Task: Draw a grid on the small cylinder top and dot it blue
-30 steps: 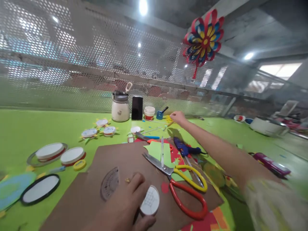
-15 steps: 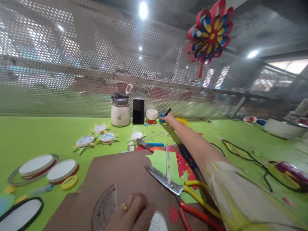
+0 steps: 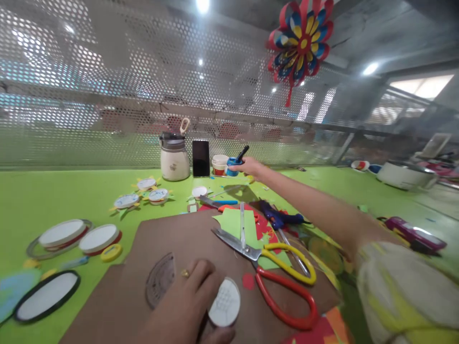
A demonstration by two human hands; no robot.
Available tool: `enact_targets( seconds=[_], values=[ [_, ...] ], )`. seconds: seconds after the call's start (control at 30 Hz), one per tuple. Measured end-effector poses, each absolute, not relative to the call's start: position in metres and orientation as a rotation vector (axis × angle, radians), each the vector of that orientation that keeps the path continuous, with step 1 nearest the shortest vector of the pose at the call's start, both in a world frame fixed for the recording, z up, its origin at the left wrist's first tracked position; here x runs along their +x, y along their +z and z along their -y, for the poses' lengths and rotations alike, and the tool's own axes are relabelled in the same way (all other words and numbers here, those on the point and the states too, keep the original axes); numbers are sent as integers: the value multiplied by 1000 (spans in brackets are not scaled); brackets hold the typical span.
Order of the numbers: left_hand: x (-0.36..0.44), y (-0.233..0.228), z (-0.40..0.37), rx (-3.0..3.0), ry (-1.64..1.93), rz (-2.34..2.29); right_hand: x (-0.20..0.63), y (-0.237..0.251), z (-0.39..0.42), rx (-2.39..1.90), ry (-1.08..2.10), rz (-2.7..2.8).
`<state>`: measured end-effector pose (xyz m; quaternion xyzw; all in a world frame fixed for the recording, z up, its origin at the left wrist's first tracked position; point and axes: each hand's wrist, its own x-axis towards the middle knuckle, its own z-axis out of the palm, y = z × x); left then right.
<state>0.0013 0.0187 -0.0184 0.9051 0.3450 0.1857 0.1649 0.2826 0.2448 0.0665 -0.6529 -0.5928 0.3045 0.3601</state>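
My right hand reaches far across the green table and closes on a small blue pot with a black brush handle sticking out of it. Close to me, my left hand presses a white round disc onto a brown cardboard sheet; a ring shows on one finger. A clear protractor lies just left of that hand. Large scissors with yellow and red handles lie open to the right of the disc.
A white jar, a black phone and a small tub stand by the perforated screen. Round discs and sun-shaped paper pieces lie at left. A blue glue gun, green paper and a purple case lie at right.
My right hand moved left from the yellow scraps to the blue pot and took hold of it. My left hand stayed on the white disc.
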Motion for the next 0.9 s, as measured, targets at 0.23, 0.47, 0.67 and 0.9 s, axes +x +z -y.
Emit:
enact_targets(
  seconds=[0.23, 0.47, 0.67, 0.9],
  values=[
    [11, 6, -8, 2429, 335, -1061, 214, 51, -125, -1340, 1126, 1773],
    [12, 5, 2, 2468, 369, -928, 194, 23, -100, -1323, 1078, 1774],
    [15, 6, -3, 2438, 325, -925, 194, 27, -109, -1322, 1065, 1604],
    [10, -7, -10, 2433, 450, -840, 187, 35, -117, -1190, 1077, 1577]
  ],
)
